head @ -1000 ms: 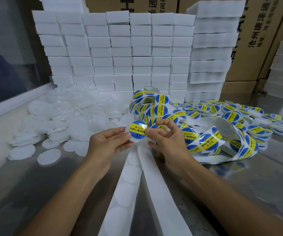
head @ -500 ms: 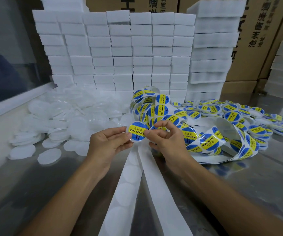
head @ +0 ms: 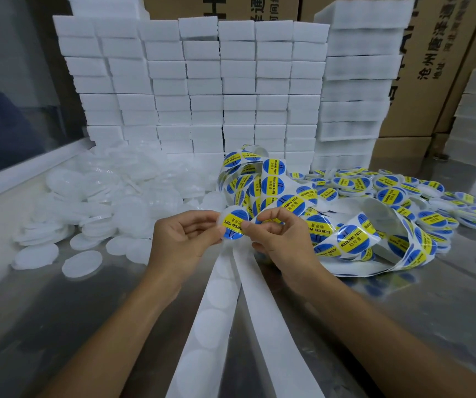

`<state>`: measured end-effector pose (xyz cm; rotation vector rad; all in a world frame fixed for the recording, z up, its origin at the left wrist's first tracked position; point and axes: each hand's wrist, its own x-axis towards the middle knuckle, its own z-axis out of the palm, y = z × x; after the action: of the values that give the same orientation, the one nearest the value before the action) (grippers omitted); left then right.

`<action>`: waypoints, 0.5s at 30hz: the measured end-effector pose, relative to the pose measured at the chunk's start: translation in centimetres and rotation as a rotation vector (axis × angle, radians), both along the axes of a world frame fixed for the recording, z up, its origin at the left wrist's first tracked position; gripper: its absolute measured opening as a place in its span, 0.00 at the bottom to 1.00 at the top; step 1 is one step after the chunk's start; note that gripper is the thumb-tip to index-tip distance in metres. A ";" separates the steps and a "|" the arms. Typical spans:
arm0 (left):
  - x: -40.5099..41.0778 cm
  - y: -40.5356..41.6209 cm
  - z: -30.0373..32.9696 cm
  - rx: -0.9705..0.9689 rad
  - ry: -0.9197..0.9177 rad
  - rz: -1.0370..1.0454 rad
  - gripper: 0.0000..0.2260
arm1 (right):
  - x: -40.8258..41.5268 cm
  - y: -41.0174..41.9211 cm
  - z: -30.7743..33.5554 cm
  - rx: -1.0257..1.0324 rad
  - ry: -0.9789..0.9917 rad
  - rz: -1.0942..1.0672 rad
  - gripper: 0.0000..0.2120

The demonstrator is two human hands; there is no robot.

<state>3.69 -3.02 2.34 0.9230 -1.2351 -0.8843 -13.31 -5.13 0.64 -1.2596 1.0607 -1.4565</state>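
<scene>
Both hands meet above the steel table (head: 59, 317) around a round white lid (head: 232, 224) bearing a blue and yellow "soldering paste" sticker. My left hand (head: 185, 242) grips the lid's left edge with thumb and curled fingers. My right hand (head: 277, 239) pinches its right edge, thumb pressing on the sticker. Behind the right hand a tangled strip of the same stickers (head: 346, 239) loops over the table. Two bare white backing strips (head: 222, 317) run from under the hands toward me.
A heap of plain white lids (head: 102, 202) lies at the left. Several labelled lids (head: 397, 193) spread at the right. White foam blocks (head: 202, 90) are stacked in a wall at the back, with cardboard boxes (head: 437, 67) behind. A white ledge (head: 16, 176) borders the left.
The sticker now sits turned, its yellow band running diagonally, and my right thumb has moved onto it. Both hands stay in the same place.
</scene>
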 end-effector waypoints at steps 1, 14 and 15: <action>0.1 0.0 0.0 0.010 0.031 -0.007 0.10 | 0.0 0.0 -0.1 -0.009 0.021 -0.009 0.13; -0.7 0.3 -0.3 0.230 0.319 -0.312 0.18 | 1.2 0.9 -0.1 -0.261 0.191 0.035 0.09; -0.7 0.3 -0.3 0.238 0.318 -0.323 0.19 | 1.0 0.8 -0.1 -0.266 0.205 0.016 0.06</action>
<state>2.97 -2.68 2.08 0.7399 -1.0303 -1.4025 -12.32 -4.34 0.59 -1.6306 1.0090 -1.5164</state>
